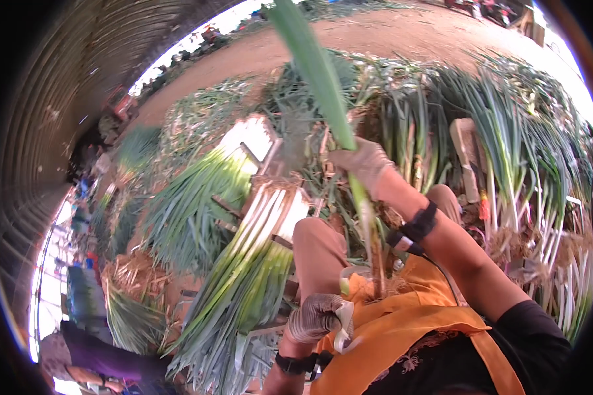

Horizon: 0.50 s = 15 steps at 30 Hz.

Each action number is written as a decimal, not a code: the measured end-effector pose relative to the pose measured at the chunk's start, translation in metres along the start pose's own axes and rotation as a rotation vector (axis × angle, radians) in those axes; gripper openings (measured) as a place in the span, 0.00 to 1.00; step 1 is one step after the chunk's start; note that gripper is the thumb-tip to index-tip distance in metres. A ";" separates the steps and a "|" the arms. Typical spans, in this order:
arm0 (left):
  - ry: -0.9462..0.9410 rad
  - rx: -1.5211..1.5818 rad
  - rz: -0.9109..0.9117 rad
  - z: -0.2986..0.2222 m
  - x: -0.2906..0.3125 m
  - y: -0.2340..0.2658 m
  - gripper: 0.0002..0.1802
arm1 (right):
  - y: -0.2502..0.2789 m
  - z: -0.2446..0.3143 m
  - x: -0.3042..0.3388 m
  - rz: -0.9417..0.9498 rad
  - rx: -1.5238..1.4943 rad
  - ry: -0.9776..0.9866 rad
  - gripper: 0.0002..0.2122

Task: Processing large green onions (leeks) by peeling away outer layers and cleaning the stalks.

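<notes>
My right hand [366, 164], in a pale work glove, is closed around a long green onion [364, 204]. Its broad green leaves [316, 76] rise past the top edge, while the brown, ragged root end [379, 280] hangs over my lap. Lower down, my left hand [314, 317] wears a grey-striped glove and is curled beside my knee. A small whitish piece [344, 322] shows at its fingers; I cannot make out what it is. Left of my knee, a bundle of green onions [257, 257] lies with white stems up and leaves down.
Another onion bundle [197, 191] lies farther left on a wooden rack [250, 155]. Untrimmed onions [507, 151] with rooty ends are heaped at the right, beside a wooden board [466, 158]. At lower left sits a person in dark purple clothing [105, 355]. An orange apron [389, 329] covers my lap.
</notes>
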<state>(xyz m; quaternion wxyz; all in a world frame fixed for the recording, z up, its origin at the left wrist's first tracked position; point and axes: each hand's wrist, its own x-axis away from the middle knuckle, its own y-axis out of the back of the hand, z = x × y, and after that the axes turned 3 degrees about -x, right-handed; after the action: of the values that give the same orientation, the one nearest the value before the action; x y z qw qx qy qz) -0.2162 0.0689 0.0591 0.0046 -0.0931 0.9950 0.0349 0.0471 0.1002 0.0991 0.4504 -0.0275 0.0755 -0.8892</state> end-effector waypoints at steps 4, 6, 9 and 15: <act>0.112 -0.496 -0.250 0.012 -0.024 -0.004 0.20 | 0.018 0.003 0.012 -0.013 -0.249 0.079 0.08; -0.107 -0.689 -0.437 0.018 -0.058 -0.008 0.21 | 0.015 0.015 0.026 -0.004 -0.181 0.031 0.09; -0.155 -0.176 -0.418 0.018 -0.094 -0.013 0.19 | 0.004 0.025 0.040 0.083 -0.212 0.084 0.16; -0.211 0.929 -0.048 0.042 -0.111 -0.021 0.14 | 0.006 0.049 0.064 0.637 -0.619 0.075 0.34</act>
<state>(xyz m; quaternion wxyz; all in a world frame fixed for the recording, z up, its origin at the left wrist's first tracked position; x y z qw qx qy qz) -0.1036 0.0721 0.0172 0.1475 -0.1003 0.8969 -0.4047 0.0201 0.0397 0.1456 0.6693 -0.1040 0.3590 -0.6421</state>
